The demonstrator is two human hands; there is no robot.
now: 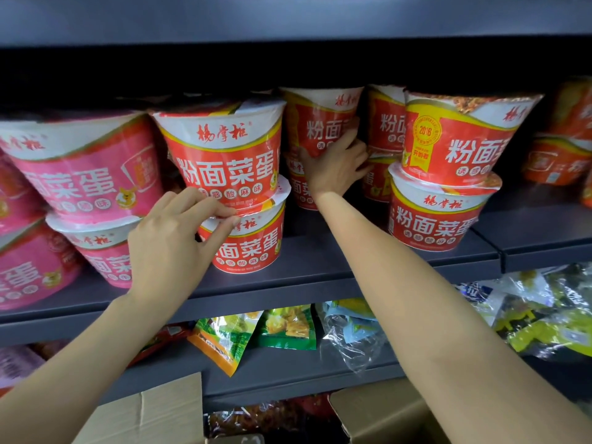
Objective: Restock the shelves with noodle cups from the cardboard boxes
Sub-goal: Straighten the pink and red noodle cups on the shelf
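Note:
Red noodle cups stand stacked two high on a dark grey shelf (pixel 320 270). My left hand (pixel 173 238) rests its fingertips on the front stack, where the upper red cup (pixel 224 152) meets the lid of the lower red cup (pixel 253 248). My right hand (pixel 336 165) reaches deeper, with its fingers spread against a rear red cup (pixel 320 123) standing on another. To the right is another red stack (pixel 448 139). Open cardboard boxes (pixel 153 415) show at the bottom edge.
Pink noodle cups (pixel 83 174) fill the shelf's left side, orange cups (pixel 557 161) the far right. A gap of bare shelf lies between the two front red stacks. The shelf below holds snack bags (pixel 288 328) and clear plastic packets (pixel 544 315).

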